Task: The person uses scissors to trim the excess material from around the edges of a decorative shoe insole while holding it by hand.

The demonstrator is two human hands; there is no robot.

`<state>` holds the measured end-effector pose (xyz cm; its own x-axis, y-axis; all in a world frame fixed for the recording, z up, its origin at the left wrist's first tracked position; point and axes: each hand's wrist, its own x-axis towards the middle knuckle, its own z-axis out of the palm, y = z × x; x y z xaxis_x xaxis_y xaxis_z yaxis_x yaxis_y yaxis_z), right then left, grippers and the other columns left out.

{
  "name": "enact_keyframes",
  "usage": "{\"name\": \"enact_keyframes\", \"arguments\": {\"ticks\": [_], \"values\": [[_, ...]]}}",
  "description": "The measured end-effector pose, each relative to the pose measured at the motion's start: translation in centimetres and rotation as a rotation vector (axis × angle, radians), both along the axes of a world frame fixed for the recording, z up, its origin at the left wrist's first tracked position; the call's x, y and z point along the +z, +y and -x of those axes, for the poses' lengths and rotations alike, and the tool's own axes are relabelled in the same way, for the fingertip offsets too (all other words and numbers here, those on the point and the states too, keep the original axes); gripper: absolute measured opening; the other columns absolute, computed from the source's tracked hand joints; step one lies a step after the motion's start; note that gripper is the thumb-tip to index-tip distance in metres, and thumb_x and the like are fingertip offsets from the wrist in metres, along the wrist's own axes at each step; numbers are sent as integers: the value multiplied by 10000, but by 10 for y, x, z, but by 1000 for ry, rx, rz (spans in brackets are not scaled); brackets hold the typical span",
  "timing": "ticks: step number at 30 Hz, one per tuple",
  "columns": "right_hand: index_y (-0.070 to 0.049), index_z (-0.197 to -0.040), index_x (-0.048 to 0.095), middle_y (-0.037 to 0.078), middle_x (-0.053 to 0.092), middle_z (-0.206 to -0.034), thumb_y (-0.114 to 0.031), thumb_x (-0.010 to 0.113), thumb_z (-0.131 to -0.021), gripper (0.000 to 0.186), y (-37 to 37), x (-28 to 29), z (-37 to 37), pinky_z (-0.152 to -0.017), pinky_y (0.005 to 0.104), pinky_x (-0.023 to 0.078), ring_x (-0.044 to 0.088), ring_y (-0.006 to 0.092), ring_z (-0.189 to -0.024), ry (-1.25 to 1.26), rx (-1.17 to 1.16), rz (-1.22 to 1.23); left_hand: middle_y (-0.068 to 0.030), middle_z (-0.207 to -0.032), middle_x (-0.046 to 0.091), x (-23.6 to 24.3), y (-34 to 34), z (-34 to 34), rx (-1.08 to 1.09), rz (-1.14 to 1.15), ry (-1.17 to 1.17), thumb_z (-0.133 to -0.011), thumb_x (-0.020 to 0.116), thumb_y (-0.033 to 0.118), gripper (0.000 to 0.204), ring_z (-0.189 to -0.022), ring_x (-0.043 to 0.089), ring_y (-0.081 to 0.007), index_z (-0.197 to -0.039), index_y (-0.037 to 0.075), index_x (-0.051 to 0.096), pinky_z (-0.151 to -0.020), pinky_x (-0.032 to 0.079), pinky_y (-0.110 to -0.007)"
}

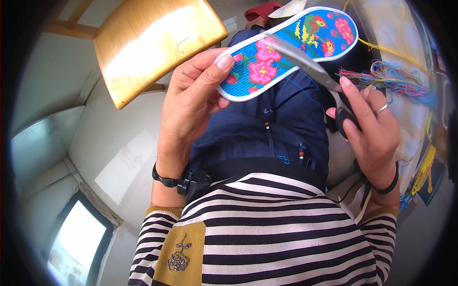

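An embroidered shoe insole, blue with pink flowers, green leaves and a white edge, is held out above my lap. My left hand grips its near left end, thumb on the stitched face and fingers underneath. In my right hand is a pair of scissors with dark handles, its metal blades lying across the middle of the insole. A loose blue thread hangs from the insole's lower edge by the blades. Whether the blades touch the insole I cannot tell.
To the left stands a wooden chair with a curled thread on its seat. A bundle of coloured embroidery threads lies at right on a pale cloth, with a yellow tool further down. My dark blue trousers are under the insole.
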<state>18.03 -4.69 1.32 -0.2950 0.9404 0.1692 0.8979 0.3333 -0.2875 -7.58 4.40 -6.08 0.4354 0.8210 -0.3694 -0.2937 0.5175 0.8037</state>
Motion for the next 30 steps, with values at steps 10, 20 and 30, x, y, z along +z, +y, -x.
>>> {"name": "enact_keyframes", "arguments": {"ticks": [10, 20, 30], "values": [[57, -1217, 553, 82, 631, -935, 112, 697, -750, 492, 13, -70, 14, -755, 239, 542, 625, 133, -825, 1059, -550, -268, 1, -784, 623, -14, -15, -10, -24, 25, 90, -915, 609, 210, 305, -556, 507, -38, -1138, 2, 609, -466, 362, -150], [54, -1162, 588, 27, 628, -722, -78, 727, -804, 406, 74, -206, 104, -529, 201, 481, 576, 58, -594, 1526, -392, 415, 37, -749, 585, -74, -27, 36, -294, 21, 637, -904, 629, 279, 333, -587, 473, -15, -1080, -4, 641, -501, 359, -152], [41, -1167, 589, 51, 634, -741, -129, 687, -847, 376, 78, -218, 105, -572, 222, 533, 609, 89, -623, 1512, -428, 448, -124, -828, 576, -79, -28, 37, -348, -1018, 1067, -752, 714, 22, 167, -727, 584, -242, -903, -28, 664, -630, 471, -328]]}}
